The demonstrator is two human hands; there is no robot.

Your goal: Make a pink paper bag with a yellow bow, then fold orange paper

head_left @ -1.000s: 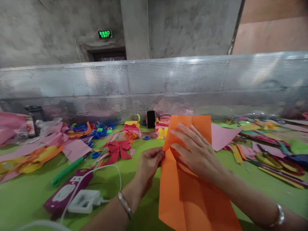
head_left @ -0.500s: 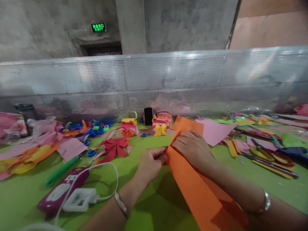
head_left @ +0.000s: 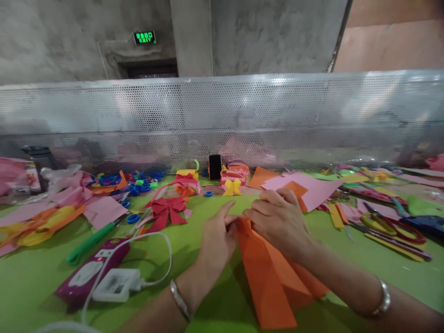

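Observation:
A folded sheet of orange paper (head_left: 265, 273) hangs toward me over the green table, its creased panels fanning out at the near end. My left hand (head_left: 219, 236) grips its upper left corner, with the thumb raised off the paper. The fingers of my right hand (head_left: 279, 222) are closed on the top edge just beside, covering part of the fold. Behind the right hand, an orange corner (head_left: 294, 189) sticks out over a pink sheet (head_left: 317, 185); whether it belongs to the held paper I cannot tell.
Small paper bags with bows (head_left: 233, 180) and a phone (head_left: 214, 167) stand at the back. At left are a red paper bow (head_left: 168, 212), a green-handled cutter (head_left: 92, 243), a purple power strip (head_left: 93, 273) and a white charger (head_left: 117, 284). Scissors (head_left: 391, 224) and paper strips lie right.
The orange paper has swung nearer to vertical, its lower end moving left and its panels spreading. My left thumb has lifted. More of the pink sheet shows behind my right hand.

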